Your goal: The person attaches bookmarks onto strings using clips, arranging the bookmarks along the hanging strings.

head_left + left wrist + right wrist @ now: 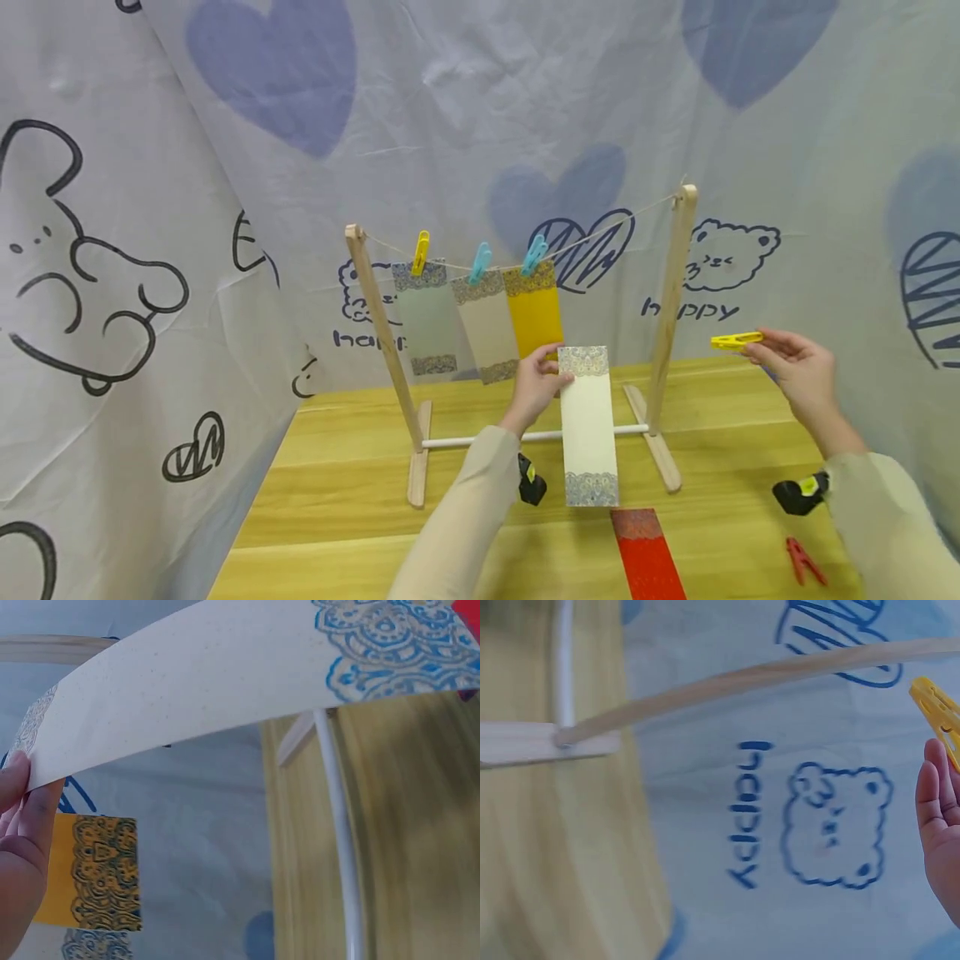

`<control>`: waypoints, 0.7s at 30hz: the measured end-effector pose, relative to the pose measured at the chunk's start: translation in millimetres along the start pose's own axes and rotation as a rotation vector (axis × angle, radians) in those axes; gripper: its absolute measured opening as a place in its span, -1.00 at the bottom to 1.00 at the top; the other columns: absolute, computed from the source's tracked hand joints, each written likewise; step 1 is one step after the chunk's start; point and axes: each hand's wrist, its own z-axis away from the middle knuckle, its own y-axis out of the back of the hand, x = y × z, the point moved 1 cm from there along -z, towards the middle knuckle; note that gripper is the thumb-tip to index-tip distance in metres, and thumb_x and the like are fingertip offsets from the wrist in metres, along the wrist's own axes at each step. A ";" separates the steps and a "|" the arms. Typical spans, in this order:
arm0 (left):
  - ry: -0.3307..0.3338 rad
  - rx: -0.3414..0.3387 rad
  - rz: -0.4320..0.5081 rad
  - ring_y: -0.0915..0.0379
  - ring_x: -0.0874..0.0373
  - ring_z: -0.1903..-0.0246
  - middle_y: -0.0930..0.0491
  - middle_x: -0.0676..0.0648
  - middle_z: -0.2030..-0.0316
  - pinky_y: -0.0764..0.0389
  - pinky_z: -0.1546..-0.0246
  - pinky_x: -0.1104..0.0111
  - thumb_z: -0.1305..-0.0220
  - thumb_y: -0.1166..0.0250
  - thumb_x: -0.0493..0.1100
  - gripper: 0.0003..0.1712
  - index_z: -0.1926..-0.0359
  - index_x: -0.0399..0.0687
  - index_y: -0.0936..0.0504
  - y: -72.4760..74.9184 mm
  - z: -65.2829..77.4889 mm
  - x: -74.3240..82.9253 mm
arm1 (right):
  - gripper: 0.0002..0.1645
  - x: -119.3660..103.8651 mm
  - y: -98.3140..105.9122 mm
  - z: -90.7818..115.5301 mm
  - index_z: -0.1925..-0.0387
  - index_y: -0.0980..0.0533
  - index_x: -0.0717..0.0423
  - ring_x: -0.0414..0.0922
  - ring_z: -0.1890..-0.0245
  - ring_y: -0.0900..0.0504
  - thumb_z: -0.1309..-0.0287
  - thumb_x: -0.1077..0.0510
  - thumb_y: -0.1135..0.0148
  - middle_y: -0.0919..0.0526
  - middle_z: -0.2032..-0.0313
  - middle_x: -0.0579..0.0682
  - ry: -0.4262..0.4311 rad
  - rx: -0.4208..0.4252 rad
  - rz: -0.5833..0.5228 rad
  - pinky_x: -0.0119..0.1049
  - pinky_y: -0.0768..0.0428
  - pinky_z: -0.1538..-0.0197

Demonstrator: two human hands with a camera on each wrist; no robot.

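Note:
My left hand [534, 388] pinches a cream paper strip [588, 425] by its upper left edge. Lacy blue-grey patterns band both ends of the strip, which hangs in front of the rack's white crossbar [336, 817]. Off to the right, beyond the rack, my right hand [798, 375] holds a yellow clothespin [735, 341] between thumb and fingers. On the string, a yellow clothespin [421, 252] holds a pale green strip [427, 321]. Two blue clothespins [480, 262] hold another cream strip [486, 329] and a yellow strip [535, 312].
A wooden rack's left post [382, 333] and right post [671, 308] carry the string. Lying on the table [337, 533] are a red strip [648, 558] and a red clothespin [805, 561]. Behind stands a printed cloth [450, 100].

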 end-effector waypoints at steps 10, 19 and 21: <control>-0.130 -0.017 0.013 -0.28 0.23 0.71 -0.43 -0.05 0.52 -0.53 0.61 0.46 -0.01 -0.17 -0.57 -0.33 -0.17 -0.09 -0.38 -3.5 -11.9 28.1 | -0.73 -44.5 -20.3 -43.9 0.23 -0.58 0.09 -0.32 0.47 -0.58 0.03 0.36 -0.24 -0.63 0.38 -0.18 0.083 -0.001 0.084 -0.59 -0.52 0.38; -0.176 -0.009 -0.033 -0.23 0.26 0.75 -0.43 -0.03 0.54 -0.41 0.67 0.48 -0.03 -0.17 -0.55 -0.37 -0.15 -0.09 -0.40 -5.0 -22.6 48.4 | -0.69 -81.1 -57.0 -76.8 0.16 -0.56 0.15 -0.33 0.40 -0.55 0.02 0.37 -0.23 -0.60 0.36 -0.22 0.229 -0.094 0.263 -0.62 -0.50 0.33; -0.186 0.001 -0.028 -0.25 0.24 0.74 -0.44 -0.04 0.55 -0.40 0.67 0.45 -0.04 -0.15 -0.56 -0.38 -0.15 -0.10 -0.40 -5.1 -24.7 52.4 | -0.68 -87.7 -64.5 -82.8 0.15 -0.56 0.15 -0.32 0.39 -0.54 0.02 0.36 -0.25 -0.60 0.37 -0.25 0.254 -0.107 0.291 -0.64 -0.47 0.36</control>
